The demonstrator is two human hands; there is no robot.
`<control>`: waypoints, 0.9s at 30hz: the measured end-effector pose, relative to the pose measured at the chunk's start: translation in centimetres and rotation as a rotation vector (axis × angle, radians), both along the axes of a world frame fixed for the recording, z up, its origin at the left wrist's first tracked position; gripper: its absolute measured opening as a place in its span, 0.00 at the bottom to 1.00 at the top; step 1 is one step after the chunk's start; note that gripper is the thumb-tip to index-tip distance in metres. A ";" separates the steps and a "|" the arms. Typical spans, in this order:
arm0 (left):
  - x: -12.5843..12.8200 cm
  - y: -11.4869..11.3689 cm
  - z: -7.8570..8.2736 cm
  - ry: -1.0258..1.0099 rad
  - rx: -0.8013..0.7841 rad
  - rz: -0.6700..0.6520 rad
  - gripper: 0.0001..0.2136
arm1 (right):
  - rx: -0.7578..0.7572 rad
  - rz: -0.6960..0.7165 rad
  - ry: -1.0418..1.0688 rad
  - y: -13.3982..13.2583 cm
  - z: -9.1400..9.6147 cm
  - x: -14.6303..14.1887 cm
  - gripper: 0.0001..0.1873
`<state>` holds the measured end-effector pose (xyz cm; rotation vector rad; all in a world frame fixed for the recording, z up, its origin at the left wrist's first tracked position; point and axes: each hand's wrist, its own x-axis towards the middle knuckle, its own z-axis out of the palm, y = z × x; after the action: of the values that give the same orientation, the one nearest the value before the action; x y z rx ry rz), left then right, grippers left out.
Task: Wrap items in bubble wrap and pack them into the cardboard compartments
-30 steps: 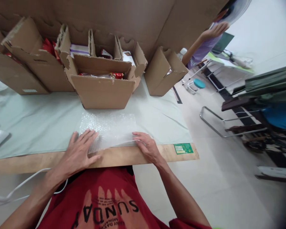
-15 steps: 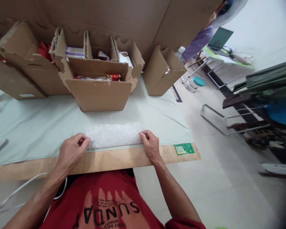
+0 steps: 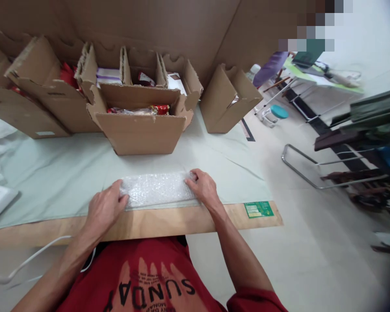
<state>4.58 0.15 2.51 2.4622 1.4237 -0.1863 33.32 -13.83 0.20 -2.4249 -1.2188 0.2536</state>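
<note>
A folded strip of clear bubble wrap (image 3: pixel 159 189) lies lengthwise near the front edge of the cloth-covered table (image 3: pixel 227 177). My left hand (image 3: pixel 107 203) grips its left end, thumb toward me and fingers on the far side. At the right end my right hand (image 3: pixel 202 187) holds the wrap between thumb and curled fingers. Whether anything is inside the wrap, I cannot tell.
An open cardboard bin (image 3: pixel 143 134) with shiny red packets stands just beyond the wrap. Behind it is a row of similar bins, with another bin (image 3: pixel 229 102) to the right. A white device (image 3: pixel 0 201) sits at left. A green label (image 3: pixel 258 209) marks the wooden edge.
The far edge of the bubble wrap has come toward me, so the strip looks narrower. Both hands have shifted from pinching the near corners to gripping its ends. The view has moved slightly.
</note>
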 end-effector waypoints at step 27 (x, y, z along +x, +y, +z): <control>-3.6 -5.4 -0.3 -0.733 -0.053 -0.628 0.29 | 0.353 -0.115 1.412 -6.0 1.6 -12.8 0.17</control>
<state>1.02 -5.23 2.22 2.4497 0.3354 0.4969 20.56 -19.81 1.77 -1.3536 -0.3783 1.2802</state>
